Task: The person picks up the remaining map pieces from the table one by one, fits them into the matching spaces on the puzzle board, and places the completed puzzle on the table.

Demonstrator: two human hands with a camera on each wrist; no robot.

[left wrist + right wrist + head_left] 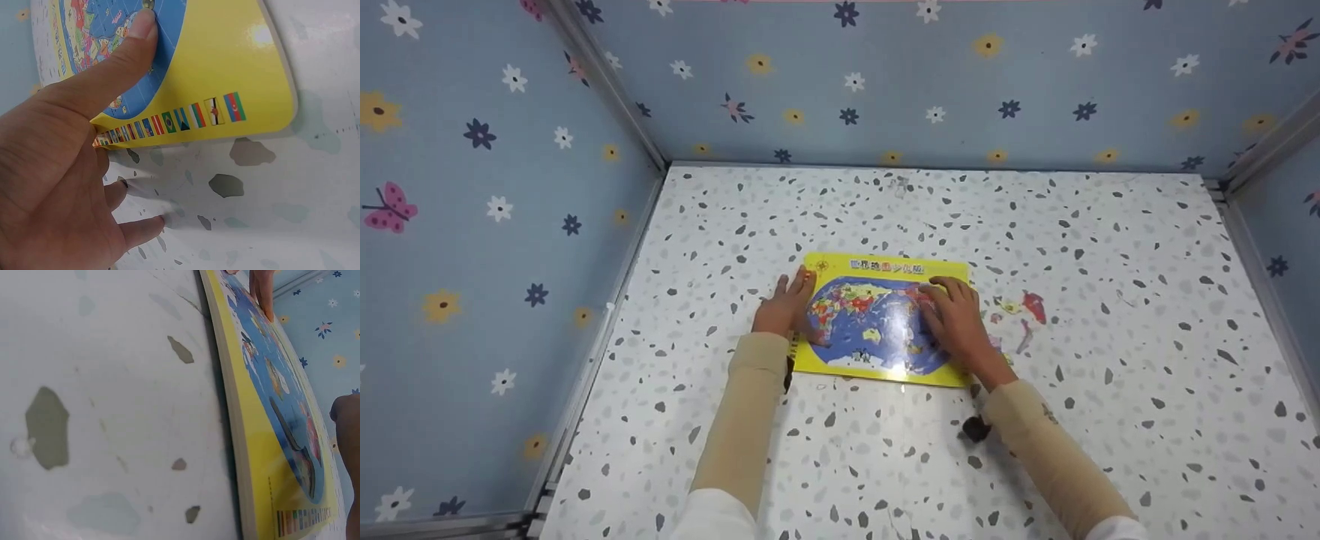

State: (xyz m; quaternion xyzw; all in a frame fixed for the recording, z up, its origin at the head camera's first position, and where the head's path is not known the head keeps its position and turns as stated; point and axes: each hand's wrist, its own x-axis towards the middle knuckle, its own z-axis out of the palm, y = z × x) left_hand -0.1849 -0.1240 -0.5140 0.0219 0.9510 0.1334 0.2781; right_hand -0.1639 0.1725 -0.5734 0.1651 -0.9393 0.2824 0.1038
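A world map jigsaw board (840, 369) with a yellow border lies flat on the table. My left hand (785, 306) rests along its left edge, fingers outstretched. In the left wrist view the thumb (121, 62) lies straight over the printed map, while two fingers reach down beside a row of small flags. Over the upper right part of the map is my right hand (958, 319), fingertips close together at a reddish area; I cannot tell whether they pinch a piece. Dark gaps (287, 427) show in the map in the right wrist view.
Right of the board lie several loose pieces, among them a red piece (1034, 307), a yellow one (1011, 307) and a thin purple one (1024, 336). Flower-patterned blue panels (855, 97) enclose the speckled white table (720, 225) at the back and sides.
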